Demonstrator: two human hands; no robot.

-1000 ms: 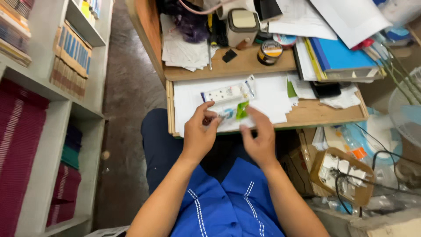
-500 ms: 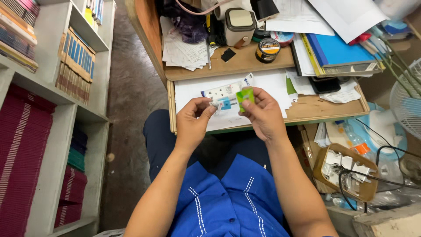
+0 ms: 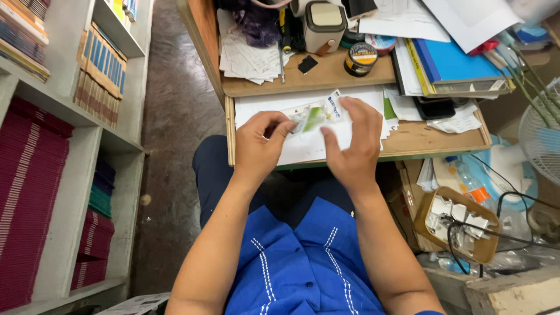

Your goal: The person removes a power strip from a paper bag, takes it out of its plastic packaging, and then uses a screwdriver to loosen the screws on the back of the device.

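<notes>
Packet point(image 3: 318, 115), one, small, flat, white with green and blue print, held between both hands above the pull-out wooden tray point(image 3: 431, 139) of the desk. Long axis runs roughly left-right across the view, tilted so the right end sits higher and further from the person; printed face up toward the camera. Left hand point(image 3: 261, 143), one, fingers curled, thumb and fingertips pinching the packet's left end. Right hand point(image 3: 352, 144), one, fingers mostly straight and close together, thumb under and fingers on top at the packet's right end, covering part of it. Whether it is a single packet or a few stacked, cannot tell. White sheets point(image 3: 309, 149) lie on the tray under the hands, count unclear, overlapping. On the desk top behind: one small round black tin with an orange band point(image 3: 360, 59), one beige box-shaped gadget point(image 3: 324, 24), one small black square piece point(image 3: 307, 64), one stack of folded papers point(image 3: 248, 55), one blue folder point(image 3: 452, 58) on a pile of books. One black phone point(image 3: 434, 108) at the tray's right. One white fan point(image 3: 539, 140) at the far right. One cardboard box point(image 3: 458, 224) with white plugs and cables, on the floor right of the person. Shelves point(image 3: 64, 169) on the left hold rows of red-spined books.
</notes>
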